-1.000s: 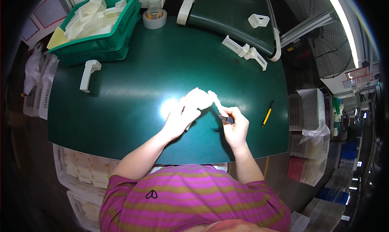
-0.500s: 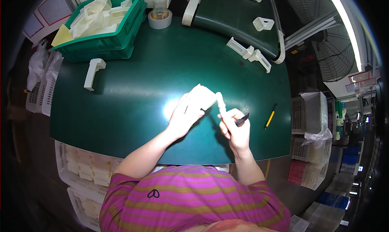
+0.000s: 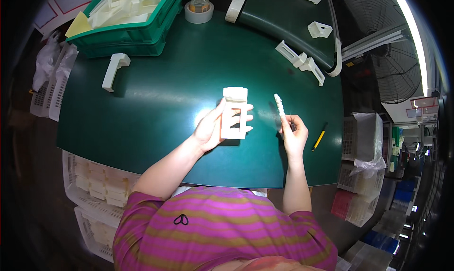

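My left hand (image 3: 208, 129) holds up a white plastic part (image 3: 234, 97) with a thick block at its top and a rectangular window below. Its fingers wrap behind the part and show through the window and past its right side. To the right, my right hand (image 3: 295, 134) pinches the lower end of a slim, knobbly white stick (image 3: 279, 104), whose tip points up and away. The stick is apart from the part. Both hands are over the green table (image 3: 156, 124). A thin yellow tool with a dark tip (image 3: 318, 141) lies right of my right hand.
Stacked green bins (image 3: 156, 34) with white parts stand far left, with a single white part (image 3: 113, 72) in front. A tape roll (image 3: 198, 16) holds a glass jar. White parts (image 3: 300, 60) lie by the conveyor belt (image 3: 283, 25). White crates (image 3: 71, 176) stand below left.
The white part has turned so its window shows. My right hand has moved right, taking the stick away from the part. A dark end seen at that hand before is now out of sight.
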A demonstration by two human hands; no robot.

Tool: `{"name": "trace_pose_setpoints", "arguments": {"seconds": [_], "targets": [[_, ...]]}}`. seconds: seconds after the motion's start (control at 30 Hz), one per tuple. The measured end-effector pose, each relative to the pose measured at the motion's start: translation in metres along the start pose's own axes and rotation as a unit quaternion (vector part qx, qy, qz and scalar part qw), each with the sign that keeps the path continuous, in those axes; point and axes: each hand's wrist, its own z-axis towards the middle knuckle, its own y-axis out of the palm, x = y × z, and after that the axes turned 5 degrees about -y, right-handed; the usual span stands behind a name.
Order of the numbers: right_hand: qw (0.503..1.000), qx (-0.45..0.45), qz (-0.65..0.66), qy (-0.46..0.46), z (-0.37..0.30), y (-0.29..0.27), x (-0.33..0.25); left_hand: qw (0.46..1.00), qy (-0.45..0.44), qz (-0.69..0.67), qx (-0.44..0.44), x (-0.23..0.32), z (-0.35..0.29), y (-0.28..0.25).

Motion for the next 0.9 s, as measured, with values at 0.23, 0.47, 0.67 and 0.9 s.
{"name": "trace_pose_setpoints", "arguments": {"seconds": [0.23,0.47,0.67,0.9], "targets": [[0.940,0.019,-0.308,-0.149,-0.009,0.007,0.006,0.999,0.005,0.029,0.017,-0.002,-0.002,-0.001],[0.994,-0.052,0.016,-0.090,-0.033,0.024,-0.023,0.997,-0.026,-0.024,0.062,0.000,-0.004,-0.010],[0.919,-0.029,-0.319,-0.230,-0.035,0.030,-0.026,0.992,0.084,-0.062,-0.067,0.002,-0.001,-0.019],[0.960,-0.145,-0.099,-0.217,-0.052,0.028,-0.029,0.989,0.119,-0.062,-0.055,0.004,-0.002,-0.008]]}}
